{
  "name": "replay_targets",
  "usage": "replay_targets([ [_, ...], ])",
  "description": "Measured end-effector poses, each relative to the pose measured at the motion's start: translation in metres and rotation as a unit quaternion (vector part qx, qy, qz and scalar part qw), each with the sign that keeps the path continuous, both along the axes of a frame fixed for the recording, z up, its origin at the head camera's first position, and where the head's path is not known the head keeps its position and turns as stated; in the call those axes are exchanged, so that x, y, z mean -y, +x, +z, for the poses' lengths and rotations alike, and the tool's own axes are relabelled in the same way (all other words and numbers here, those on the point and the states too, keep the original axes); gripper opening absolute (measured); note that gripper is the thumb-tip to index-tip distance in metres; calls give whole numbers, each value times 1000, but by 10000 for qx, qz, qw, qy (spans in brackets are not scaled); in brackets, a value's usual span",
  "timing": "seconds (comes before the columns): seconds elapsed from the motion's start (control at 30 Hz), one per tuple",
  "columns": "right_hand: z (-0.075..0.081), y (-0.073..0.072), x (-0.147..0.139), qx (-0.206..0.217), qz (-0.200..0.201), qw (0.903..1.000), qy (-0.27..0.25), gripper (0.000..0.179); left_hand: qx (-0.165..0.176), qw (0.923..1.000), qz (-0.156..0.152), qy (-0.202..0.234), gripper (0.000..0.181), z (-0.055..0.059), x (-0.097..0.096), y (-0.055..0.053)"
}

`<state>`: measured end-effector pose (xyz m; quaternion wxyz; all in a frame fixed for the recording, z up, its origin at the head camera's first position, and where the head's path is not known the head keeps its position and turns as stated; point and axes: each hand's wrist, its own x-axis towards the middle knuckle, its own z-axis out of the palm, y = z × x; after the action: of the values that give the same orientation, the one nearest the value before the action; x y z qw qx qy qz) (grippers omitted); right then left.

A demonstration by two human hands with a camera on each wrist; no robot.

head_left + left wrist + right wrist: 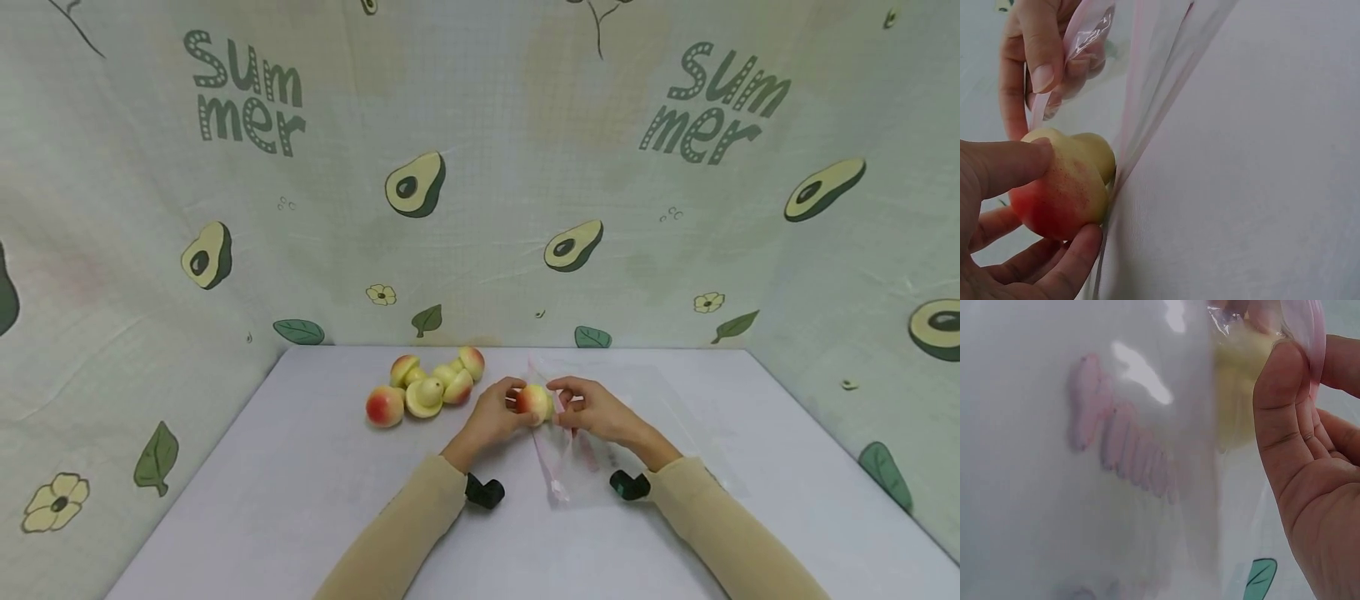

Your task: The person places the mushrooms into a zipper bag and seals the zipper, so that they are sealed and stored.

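My left hand [491, 417] grips a red-and-yellow peach half [1063, 187] with a rounded pale knob on its cut side. Thumb and fingers hold it from opposite sides. In the left wrist view the peach half is at the mouth of a clear zip bag [1035, 506] with a pink-edged opening. My right hand [603, 415] pinches one pink rim of that bag between thumb and fingers, holding the mouth apart. Through the plastic in the right wrist view, the yellow side of the peach half shows blurred. How far it is inside the bag I cannot tell.
Several more peach halves [424, 397] and a rounder-looking red-and-yellow peach [385, 407] lie in a group at the back left of the white table [300, 483]. A patterned cloth [487, 275] hangs behind and along both sides.
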<state>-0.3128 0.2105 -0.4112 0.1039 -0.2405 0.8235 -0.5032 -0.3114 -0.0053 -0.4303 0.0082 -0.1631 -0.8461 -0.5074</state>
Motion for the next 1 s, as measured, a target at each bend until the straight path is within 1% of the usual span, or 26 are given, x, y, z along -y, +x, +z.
replay_targets([
  [0.17,5,3,1,44,-82,9999,39,56,8,10000,55,55,52,-1,-4,0],
  [0.4,30,21,8,71,-80,9999,108,53,13,9999,125,72,51,0,-8,2],
  [0.5,32,22,9,57,-119,9998,143,53,26,9999,134,84,50,-1,-10,2],
  [0.57,30,21,8,33,-119,9999,120,52,49,9998,136,115,50,-2,-12,2],
  [0.8,8,4,0,-21,-5,9999,-129,55,36,9995,132,272,50,-5,-17,0],
  [1.0,7,2,-2,-138,-33,9997,-194,57,36,9992,234,320,50,-3,-20,-1],
])
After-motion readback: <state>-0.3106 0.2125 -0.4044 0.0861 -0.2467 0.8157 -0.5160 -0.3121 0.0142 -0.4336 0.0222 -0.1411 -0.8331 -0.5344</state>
